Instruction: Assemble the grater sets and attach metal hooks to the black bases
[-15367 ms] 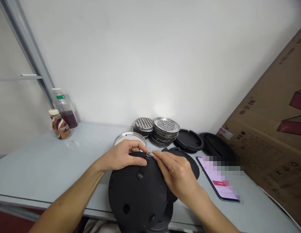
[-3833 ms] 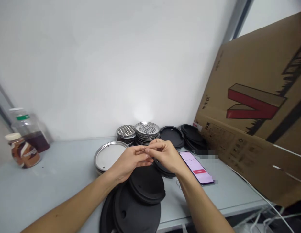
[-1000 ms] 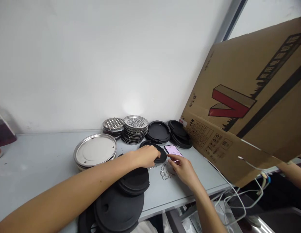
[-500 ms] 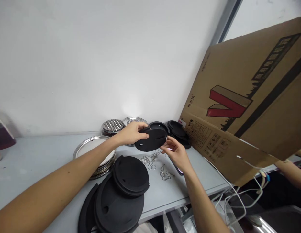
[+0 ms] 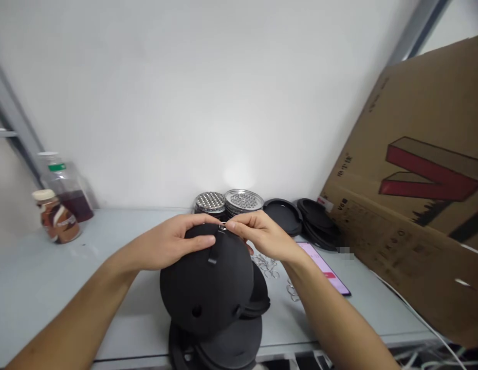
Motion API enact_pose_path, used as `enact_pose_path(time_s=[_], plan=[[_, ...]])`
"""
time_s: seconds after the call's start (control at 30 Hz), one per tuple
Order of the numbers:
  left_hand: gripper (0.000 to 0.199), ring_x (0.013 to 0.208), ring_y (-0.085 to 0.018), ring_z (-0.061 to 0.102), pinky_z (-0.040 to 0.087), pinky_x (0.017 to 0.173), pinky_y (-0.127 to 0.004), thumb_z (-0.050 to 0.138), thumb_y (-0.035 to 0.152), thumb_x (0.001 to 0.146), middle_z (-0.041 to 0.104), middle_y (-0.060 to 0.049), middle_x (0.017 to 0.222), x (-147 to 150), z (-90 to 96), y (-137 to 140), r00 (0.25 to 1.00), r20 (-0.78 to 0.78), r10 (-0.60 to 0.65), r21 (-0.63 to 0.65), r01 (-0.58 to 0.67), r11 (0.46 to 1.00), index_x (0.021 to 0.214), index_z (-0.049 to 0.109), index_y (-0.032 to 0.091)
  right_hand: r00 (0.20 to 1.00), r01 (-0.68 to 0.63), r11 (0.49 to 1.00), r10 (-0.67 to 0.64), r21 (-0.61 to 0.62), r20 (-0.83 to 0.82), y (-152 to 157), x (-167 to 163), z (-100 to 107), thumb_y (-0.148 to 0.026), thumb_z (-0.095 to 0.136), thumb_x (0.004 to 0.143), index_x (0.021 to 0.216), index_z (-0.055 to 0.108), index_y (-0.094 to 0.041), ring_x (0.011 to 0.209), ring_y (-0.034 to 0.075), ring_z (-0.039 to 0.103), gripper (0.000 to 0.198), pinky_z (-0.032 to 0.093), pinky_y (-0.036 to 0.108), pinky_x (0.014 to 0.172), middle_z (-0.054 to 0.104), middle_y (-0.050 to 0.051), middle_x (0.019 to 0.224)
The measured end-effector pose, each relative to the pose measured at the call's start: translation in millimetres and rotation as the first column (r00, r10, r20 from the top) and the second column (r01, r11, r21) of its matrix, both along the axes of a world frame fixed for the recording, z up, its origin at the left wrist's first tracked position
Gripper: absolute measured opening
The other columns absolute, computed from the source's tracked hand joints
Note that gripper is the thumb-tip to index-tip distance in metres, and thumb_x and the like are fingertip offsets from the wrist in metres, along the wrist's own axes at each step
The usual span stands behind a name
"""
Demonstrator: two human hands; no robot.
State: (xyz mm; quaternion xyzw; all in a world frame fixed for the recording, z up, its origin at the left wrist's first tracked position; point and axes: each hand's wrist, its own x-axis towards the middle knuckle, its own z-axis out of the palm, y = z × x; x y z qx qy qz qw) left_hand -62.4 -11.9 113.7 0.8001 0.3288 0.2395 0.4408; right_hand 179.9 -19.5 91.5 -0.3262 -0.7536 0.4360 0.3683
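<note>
A round black disc (image 5: 223, 288) with a small hole near its lower rim is tilted up to face me. My left hand (image 5: 171, 240) grips its upper left edge, thumb on the near face and fingers behind. At the top rim, my right hand (image 5: 260, 234) pinches a small metal ring piece (image 5: 222, 226) between thumb and finger, touching the disc. Below the held disc lie more black discs (image 5: 233, 341), partly covered by it. Several loose metal clips (image 5: 268, 267) lie on the table beyond my right wrist.
Perforated metal discs (image 5: 244, 199) are stacked by the wall, beside black lids (image 5: 283, 216). A phone (image 5: 326, 270) lies right of my right forearm. A large cardboard box (image 5: 408, 205) leans at the right. Two bottles, one brown (image 5: 58, 218), stand at the far left.
The disc has come nearer and tipped from almost flat to facing me. My right hand has brought the metal piece to its top rim. The view has swung left, showing the bottles.
</note>
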Motion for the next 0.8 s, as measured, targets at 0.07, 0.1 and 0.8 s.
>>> enact_pose_path(time_s=[0.07, 0.1, 0.8], plan=[[0.031, 0.103, -0.022, 0.067, 0.052, 0.087, -0.029, 0.055, 0.04, 0.093, 0.071, -0.003, 0.115, -2.3, -12.2, 0.4, 0.991, 0.057, 0.118, 0.08, -0.123, 0.989, 0.12, 0.066, 0.027, 1.0, 0.02, 0.998, -0.019, 0.067, -0.013, 6.7, -8.3, -8.6, -0.04, 0.062, 0.092, 0.102, 0.071, -0.016, 0.054, 0.01, 0.056, 0.027, 0.046, 0.021, 0.053, 0.062, -0.002, 0.066], [0.03, 0.098, -0.021, 0.067, 0.052, 0.084, -0.029, 0.055, 0.04, 0.094, 0.071, -0.003, 0.112, -2.2, -18.9, 1.8, 0.988, 0.07, 0.135, 0.092, -0.142, 0.986, 0.116, 0.067, 0.025, 0.999, 0.051, 0.99, -0.051, 0.129, 0.002, 6.9, -9.6, -14.5, -0.036, 0.063, 0.091, 0.108, 0.071, -0.017, 0.058, 0.011, 0.059, 0.026, 0.048, 0.023, 0.057, 0.065, 0.0, 0.073], [0.02, 0.102, -0.019, 0.064, 0.05, 0.092, -0.031, 0.058, 0.03, 0.093, 0.067, -0.003, 0.111, -1.0, -53.1, 0.4, 0.994, 0.107, 0.009, 0.118, -0.022, 0.993, 0.11, 0.063, 0.022, 0.893, 0.282, 0.609, -0.449, 0.741, 0.029, -33.2, -26.6, -58.6, -0.014, 0.051, 0.096, 0.119, 0.069, -0.022, 0.085, 0.02, 0.072, 0.031, 0.059, 0.03, 0.074, 0.074, 0.009, 0.099]])
